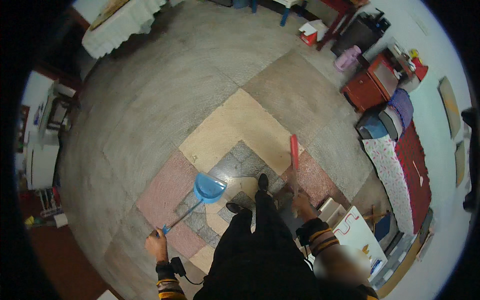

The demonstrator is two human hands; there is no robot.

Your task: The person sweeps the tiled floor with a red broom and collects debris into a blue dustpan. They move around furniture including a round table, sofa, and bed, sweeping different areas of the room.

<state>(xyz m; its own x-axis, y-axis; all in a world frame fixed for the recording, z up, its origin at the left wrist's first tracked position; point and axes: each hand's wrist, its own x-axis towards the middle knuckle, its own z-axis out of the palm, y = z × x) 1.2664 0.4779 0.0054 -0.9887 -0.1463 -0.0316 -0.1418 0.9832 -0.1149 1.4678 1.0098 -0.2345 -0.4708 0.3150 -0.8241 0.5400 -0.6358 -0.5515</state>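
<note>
My left hand [156,245] is closed around the handle end of a long-handled blue dustpan [210,187]. The pan lies at the floor, left of my shoes, with its wide edge facing up and to the right. My right hand [303,207] grips the stick of a broom with a long red head [294,153]. The red part points away from me, ahead and to the right of my feet. Whether its bristles touch the floor, I cannot tell. No dirt can be made out on the patterned stone floor [240,120].
A white board-topped table [360,240] stands close by my right arm. Beyond it are a bed with a red cover [412,176] and a reddish wooden cabinet [365,90]. At the upper left is a cloth-covered table [123,28]; a white cabinet [42,161] stands at the left.
</note>
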